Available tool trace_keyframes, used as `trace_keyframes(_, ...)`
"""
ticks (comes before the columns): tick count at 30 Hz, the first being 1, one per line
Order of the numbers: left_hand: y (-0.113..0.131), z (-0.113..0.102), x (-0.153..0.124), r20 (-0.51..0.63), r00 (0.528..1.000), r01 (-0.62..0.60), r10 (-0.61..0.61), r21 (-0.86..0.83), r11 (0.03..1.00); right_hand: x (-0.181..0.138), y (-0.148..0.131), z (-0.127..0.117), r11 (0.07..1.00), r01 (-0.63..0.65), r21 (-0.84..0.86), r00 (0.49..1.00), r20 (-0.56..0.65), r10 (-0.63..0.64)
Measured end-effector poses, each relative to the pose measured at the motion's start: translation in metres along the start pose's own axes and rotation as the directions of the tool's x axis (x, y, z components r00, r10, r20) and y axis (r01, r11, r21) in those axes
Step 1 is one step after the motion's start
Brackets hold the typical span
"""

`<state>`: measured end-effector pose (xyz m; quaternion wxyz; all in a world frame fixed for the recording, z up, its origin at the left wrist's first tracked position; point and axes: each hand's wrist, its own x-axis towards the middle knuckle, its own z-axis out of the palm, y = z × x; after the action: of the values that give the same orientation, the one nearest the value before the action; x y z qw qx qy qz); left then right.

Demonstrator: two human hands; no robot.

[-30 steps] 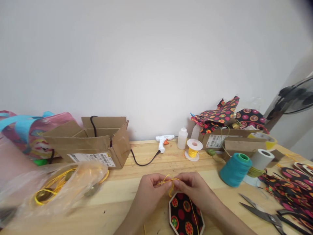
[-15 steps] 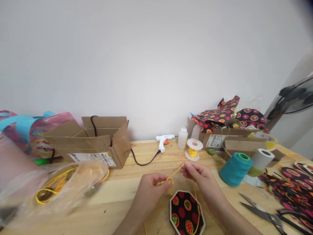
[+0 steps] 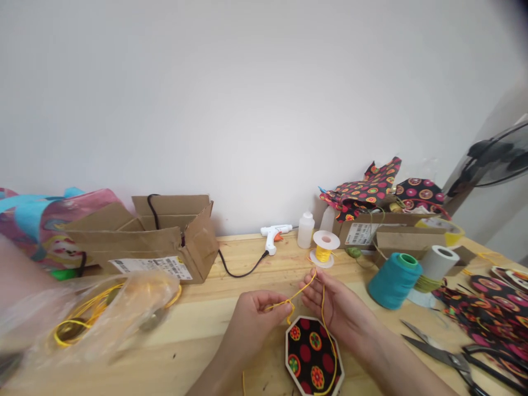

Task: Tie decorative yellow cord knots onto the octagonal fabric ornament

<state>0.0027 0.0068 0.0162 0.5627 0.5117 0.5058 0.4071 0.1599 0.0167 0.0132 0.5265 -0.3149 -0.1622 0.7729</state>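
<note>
A yellow cord stretches between my hands above an octagonal piece with a pale rim and black patterned fabric. My left hand pinches the cord where it makes a small loop, near the octagon's top left corner. Over the raised fingertips of my right hand, the cord is held taut, with the palm turned inward and the fingers curved. Its long tail hangs from this hand across the fabric face. The octagon lies on the wooden table.
Scissors lie open at the right, beside patterned fabric scraps. Behind them stand a teal thread cone and a yellow cord spool. A glue gun, a bottle, a cardboard box and a plastic bag are farther out.
My right hand has turned its palm inward and its fingers have loosened from a pinch, with the cord over the fingertips. My left hand keeps its pinch. The view has shifted slightly.
</note>
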Motion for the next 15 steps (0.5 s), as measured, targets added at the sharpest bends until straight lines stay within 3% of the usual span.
trace_keyframes(8, 0.009, 0.001, -0.003, 0.046, 0.998, 0.045, -0.043, -0.044, 0.998, -0.001, -0.002, -0.001, 0.997, -0.046, 0.061, 0.996, -0.078, 0.050)
trace_keyframes(15, 0.009, 0.000, -0.001, 0.043, 0.999, 0.028, -0.029, 0.012, 1.000, -0.002, -0.001, 0.000, 0.998, -0.054, 0.043, 0.997, -0.045, 0.056)
